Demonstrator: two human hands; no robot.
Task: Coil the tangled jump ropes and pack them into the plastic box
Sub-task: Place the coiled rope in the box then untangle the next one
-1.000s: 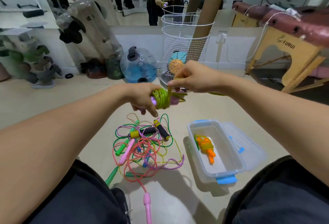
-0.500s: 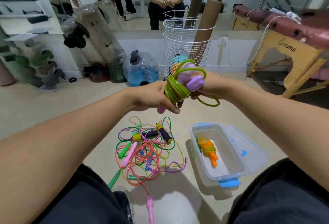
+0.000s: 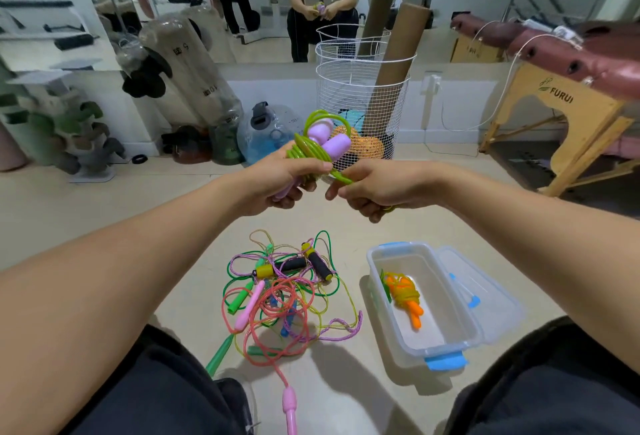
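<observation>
My left hand (image 3: pixel 277 182) grips a coiled green jump rope with purple handles (image 3: pixel 317 144), held up in front of me. My right hand (image 3: pixel 374 189) pinches the loose green end of that rope just to the right of the coil. On the floor below lies a tangle of several coloured jump ropes (image 3: pixel 284 292), with pink, green, blue and black-and-yellow handles. To its right stands the clear plastic box (image 3: pixel 446 344) with blue clips. Inside it lies one coiled rope with orange handles (image 3: pixel 403 292).
The box's clear lid (image 3: pixel 485 289) lies open against its right side. A white wire basket (image 3: pixel 360 102) with cardboard tubes stands behind my hands. A wooden massage table (image 3: pixel 561 112) is at the right; a water jug (image 3: pixel 266 130) and gym gear line the mirrored wall.
The two hands have drawn apart a little. My right hand has come off the coil's top and now pulls the green end out to the right; the purple handles point upward.
</observation>
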